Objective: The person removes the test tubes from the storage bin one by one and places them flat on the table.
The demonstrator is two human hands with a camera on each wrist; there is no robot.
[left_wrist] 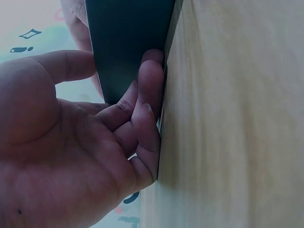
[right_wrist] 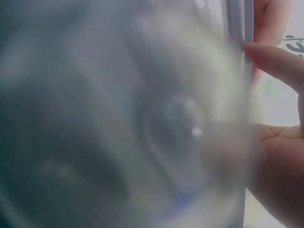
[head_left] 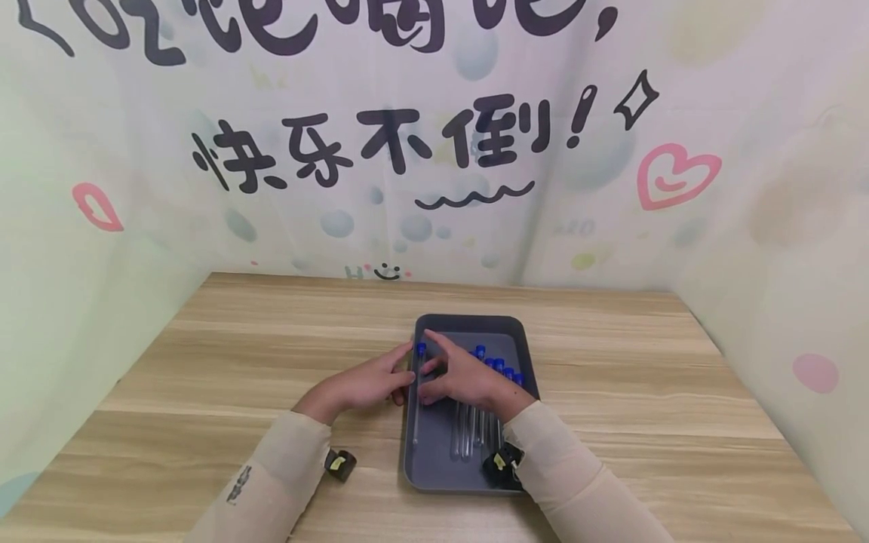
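A dark grey tray (head_left: 441,481) stands on the table. Along its left wall lies a clear test tube (head_left: 416,422) with a blue cap. My left hand (head_left: 363,386) rests at the tray's left side, thumb tip at the rim, and its loosely bent fingers lie against the outer wall in the left wrist view. My right hand (head_left: 465,375) reaches over the tray, index finger extended towards the left wall, thumb and other fingers spread just right of the single tube. Several more blue-capped test tubes (head_left: 466,437) lie beneath that hand, partly hidden by it.
The wooden table (head_left: 271,324) extends on both sides of the tray, with a printed cloth backdrop (head_left: 380,226) behind it. Black wrist cameras hang at both cuffs, the right one (head_left: 501,464) over the tray's near right corner. Clear glass blurs much of the right wrist view.
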